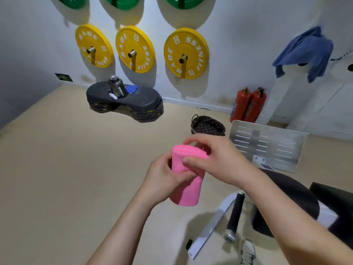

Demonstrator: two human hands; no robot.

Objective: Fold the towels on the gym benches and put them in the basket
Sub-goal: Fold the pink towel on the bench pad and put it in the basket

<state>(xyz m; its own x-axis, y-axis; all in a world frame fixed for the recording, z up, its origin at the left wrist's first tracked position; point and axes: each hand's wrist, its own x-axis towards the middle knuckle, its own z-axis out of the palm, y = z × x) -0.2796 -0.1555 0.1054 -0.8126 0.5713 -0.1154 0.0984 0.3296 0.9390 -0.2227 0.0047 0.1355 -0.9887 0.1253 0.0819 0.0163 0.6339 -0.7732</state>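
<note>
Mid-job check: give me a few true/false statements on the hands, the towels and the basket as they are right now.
1. The left hand and the right hand both grip the pink towel. True.
2. The pink towel lies in the basket. False: it is held up in the air, and the basket stands on the floor beyond the hands.
3. A blue towel hangs draped at the upper right. True.
4. The basket already holds a towel. False: only its dotted lining shows inside.
</note>
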